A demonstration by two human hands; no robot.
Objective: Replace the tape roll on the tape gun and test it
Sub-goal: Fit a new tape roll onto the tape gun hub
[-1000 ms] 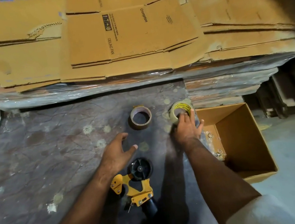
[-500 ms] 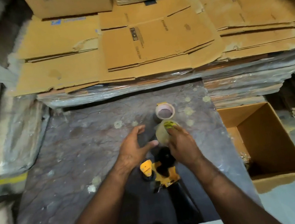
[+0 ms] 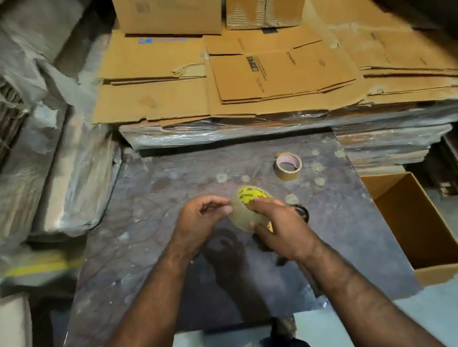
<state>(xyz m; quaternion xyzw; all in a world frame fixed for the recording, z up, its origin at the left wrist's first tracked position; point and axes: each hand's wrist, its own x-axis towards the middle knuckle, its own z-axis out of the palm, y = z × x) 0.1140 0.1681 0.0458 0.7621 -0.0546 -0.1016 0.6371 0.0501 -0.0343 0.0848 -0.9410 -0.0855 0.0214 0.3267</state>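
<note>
A clear tape roll [image 3: 245,210] with a yellow printed core is held above the dark table [image 3: 149,240]. My right hand [image 3: 282,227] grips it from the right, fingers over its rim. My left hand [image 3: 201,220] is at the roll's left edge, thumb and fingertips pinched together against the tape surface. The tape gun [image 3: 301,212] lies on the table under my right hand; only a bit of its black hub shows. A near-empty brown tape roll [image 3: 288,166] lies flat further back on the table.
Flattened cardboard sheets [image 3: 268,82] are stacked on a wrapped pallet behind the table, with two boxes on top. An open cardboard box [image 3: 420,236] stands on the floor to the right. Plastic-wrapped bundles [image 3: 49,178] lean at the left.
My right hand lifted the clear roll from the table's far right and brought it over the tape gun. My left hand rose to meet the roll. The camera view shifted left and back.
</note>
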